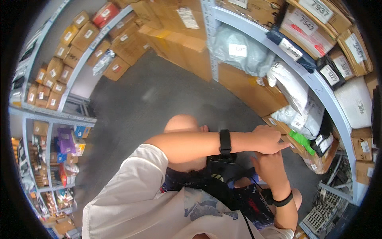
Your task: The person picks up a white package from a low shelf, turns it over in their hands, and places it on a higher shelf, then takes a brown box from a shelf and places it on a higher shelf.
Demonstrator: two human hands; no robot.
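My left hand point(267, 139) reaches across to the right, a black band around its wrist. The fingers are mostly curled, with one digit pointing right. Just below it is my right hand point(268, 167), also with a black wristband, its knuckles against or overlapping the left hand. Their overlap hides most fingertips, and I see no object in either hand. Nearest to both are low cardboard boxes point(316, 162) with a bright green packet point(301, 142) and a grey plastic parcel point(301, 119) on top. A dark object point(222, 159) shows behind my left forearm.
A blue-grey metal rack point(331, 92) on the right holds labelled parcels. Large cartons point(179, 50) stand ahead. Left racks point(56, 115) carry many small boxes. Grey floor point(134, 98) lies between them. A metal grille point(322, 209) and cables point(347, 170) are at lower right.
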